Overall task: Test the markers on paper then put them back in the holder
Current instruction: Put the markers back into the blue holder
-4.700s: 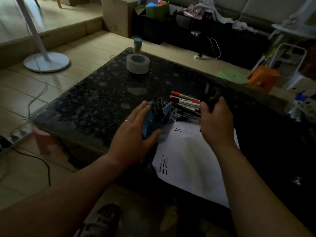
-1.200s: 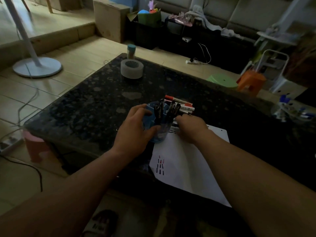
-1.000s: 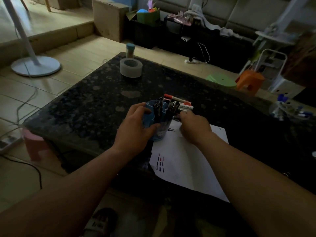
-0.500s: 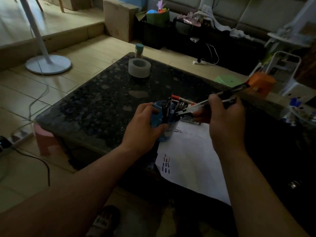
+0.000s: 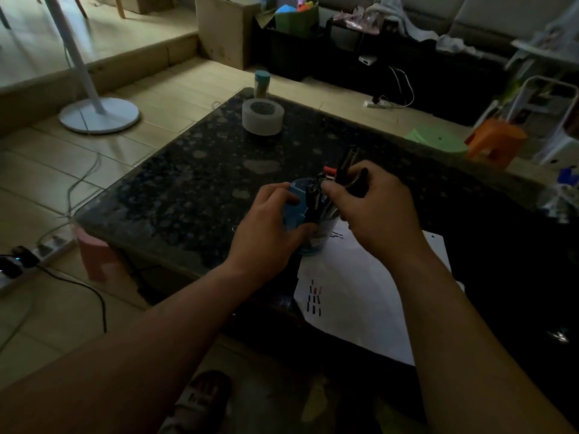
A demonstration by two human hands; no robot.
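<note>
**Ana:** Right hand (image 5: 372, 211) is curled shut around a small bundle of markers (image 5: 346, 166), dark barrels sticking up past the knuckles, one with a red cap showing. It hangs right over the mouth of the holder (image 5: 296, 203).

**Ben:** Start me with the big things, though.

**Ana:** Dark speckled stone table (image 5: 194, 183), with the white paper (image 5: 369, 289) lying at its near edge, partly overhanging. Short red and dark test strokes show on the sheet. The blue holder stands on the table, touching the paper's far left corner. Far off on the table sits a roll of tape (image 5: 262, 116), well apart from the work.

**Ben:** And the other hand?

**Ana:** Left hand (image 5: 269, 227) is wrapped around the holder's near side, fingers closed on its wall, steadying it. Several markers already stand inside.

**Ben:** How will those markers handle?

**Ana:** Light and stiff, I'd judge, with smooth plastic barrels that could slip against each other in a bunch. Gripping mid-barrel, as the right hand seems to, keeps them aligned. The holder looks light too, so it could tip if the bundle catches its rim.

**Ben:** Any loose ones left on the table?

**Ana:** I can't tell; the right hand covers that patch.
</note>
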